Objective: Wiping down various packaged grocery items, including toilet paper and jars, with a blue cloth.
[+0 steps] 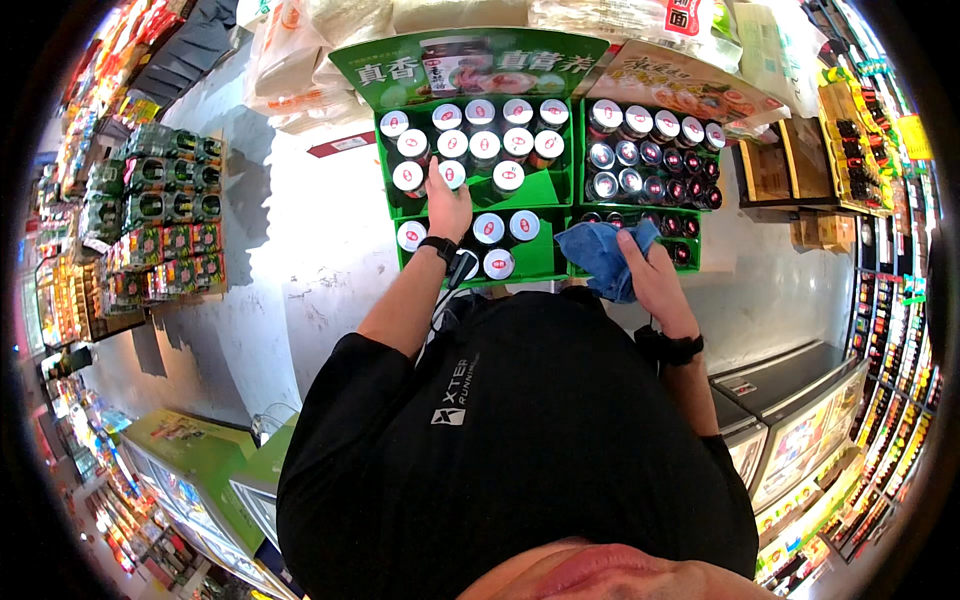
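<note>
My left hand [448, 214] is around a white-lidded jar [453, 174], with fingers along its left side and the thumb at its near right edge. Similar upright jars [484, 144] fill much of a green display tray [551, 187], which shows bare green bottom near its front. A crumpled blue cloth [604, 255] is gripped in my right hand [660, 289], above the lower right tray. The cloth hides some of the dark-lidded jars there. In the lower left tray [551, 240] stand several more white-lidded jars [489, 228], partly behind my left wrist.
Printed header cards [532, 64] rise behind the trays, with plastic-wrapped packages [427, 15] beyond. Dark-lidded jars [652, 154] stand at right. Shrink-wrapped bottles [150, 172] are stacked at left. Chest freezers [787, 405] [187, 480] flank me, and shelving [892, 322] lines the right side.
</note>
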Motion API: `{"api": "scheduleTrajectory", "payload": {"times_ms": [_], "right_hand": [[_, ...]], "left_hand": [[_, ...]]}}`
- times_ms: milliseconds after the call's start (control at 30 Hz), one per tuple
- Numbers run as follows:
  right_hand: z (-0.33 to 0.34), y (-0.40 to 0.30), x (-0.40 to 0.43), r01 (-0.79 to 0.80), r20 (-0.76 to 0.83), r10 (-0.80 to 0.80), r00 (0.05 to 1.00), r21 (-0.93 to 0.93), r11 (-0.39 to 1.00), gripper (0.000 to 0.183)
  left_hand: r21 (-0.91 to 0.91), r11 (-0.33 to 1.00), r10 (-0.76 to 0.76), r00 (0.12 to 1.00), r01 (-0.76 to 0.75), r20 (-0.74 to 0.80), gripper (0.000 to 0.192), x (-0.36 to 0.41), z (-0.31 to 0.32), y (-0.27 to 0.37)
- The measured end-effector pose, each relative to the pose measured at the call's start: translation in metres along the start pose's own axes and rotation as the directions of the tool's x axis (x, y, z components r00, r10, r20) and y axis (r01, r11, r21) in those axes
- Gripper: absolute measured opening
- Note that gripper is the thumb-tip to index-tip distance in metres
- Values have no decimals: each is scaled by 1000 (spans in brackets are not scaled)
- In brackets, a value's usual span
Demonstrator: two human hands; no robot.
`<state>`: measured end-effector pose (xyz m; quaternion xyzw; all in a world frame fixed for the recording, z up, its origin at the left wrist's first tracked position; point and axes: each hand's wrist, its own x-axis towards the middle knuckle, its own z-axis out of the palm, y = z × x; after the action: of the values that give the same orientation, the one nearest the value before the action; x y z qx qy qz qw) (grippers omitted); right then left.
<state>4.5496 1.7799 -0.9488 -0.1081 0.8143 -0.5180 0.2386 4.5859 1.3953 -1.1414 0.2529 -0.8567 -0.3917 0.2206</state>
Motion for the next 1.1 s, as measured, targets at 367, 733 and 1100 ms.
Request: {"api": "scheduleTrajectory", "payload": {"times_ms": [367,733,1100], "right_hand": [[-108,11,42,186,99,-180,979,-51,981,51],[-190,51,31,219,189,-225,956,52,974,64],[-167,34,27,349,234,-399,887,226,909,43]], "left_hand": [[138,987,100,986,-81,-134,78,-85,14,114],[-109,965,-260,922,239,-288,78,-67,137,87],[-326,930,-186,982,167,-27,76,-91,32,175]]}}
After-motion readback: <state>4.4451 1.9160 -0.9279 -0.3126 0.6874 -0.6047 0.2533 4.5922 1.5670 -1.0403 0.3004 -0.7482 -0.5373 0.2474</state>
